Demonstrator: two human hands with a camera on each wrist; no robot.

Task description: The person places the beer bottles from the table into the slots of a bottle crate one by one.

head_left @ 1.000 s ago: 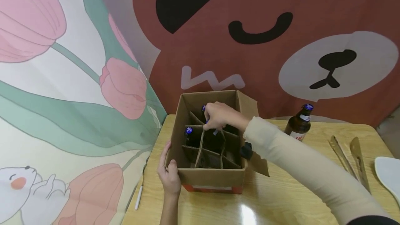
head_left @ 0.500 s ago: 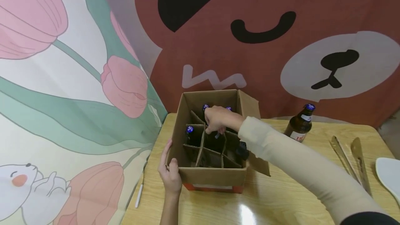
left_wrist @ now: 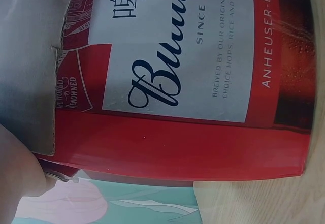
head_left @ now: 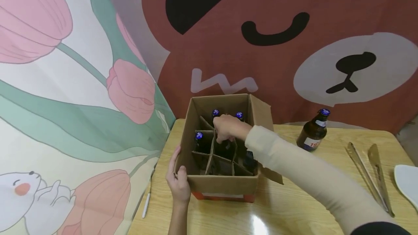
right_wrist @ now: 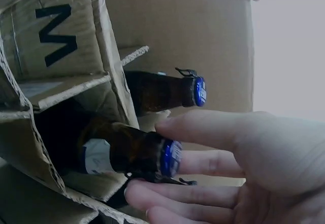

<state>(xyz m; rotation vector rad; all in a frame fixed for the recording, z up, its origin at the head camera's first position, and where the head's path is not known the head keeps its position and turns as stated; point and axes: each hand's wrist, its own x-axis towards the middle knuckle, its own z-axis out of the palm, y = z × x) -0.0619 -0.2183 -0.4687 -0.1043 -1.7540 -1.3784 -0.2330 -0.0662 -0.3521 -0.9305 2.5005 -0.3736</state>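
Observation:
A cardboard beer carton (head_left: 222, 185) with dividers stands on the table, its top open. The left hand (head_left: 179, 186) grips its left front rim, thumb inside and fingers along the outer wall. The right hand (head_left: 228, 128) reaches down into the carton. In the right wrist view, its thumb and fingers lie on either side of the neck of a brown beer bottle (right_wrist: 127, 150) with a blue cap, standing in a compartment. Another capped beer bottle (right_wrist: 157, 92) is just beyond it. Blue caps of several bottles, such as this one (head_left: 199, 135), show in other compartments.
One more beer bottle (head_left: 312, 133) stands on the table right of the carton. Metal tongs (head_left: 369, 177) and a white board-like object (head_left: 408, 184) lie at the right. A white-handled utensil (head_left: 147, 204) lies at the left edge. The carton's flap (head_left: 271, 175) sticks out rightward.
The right hand has moved a little lower into the carton, with its forearm shifting slightly left. Another cap has come into view behind it. The left hand keeps its grip on the rim.

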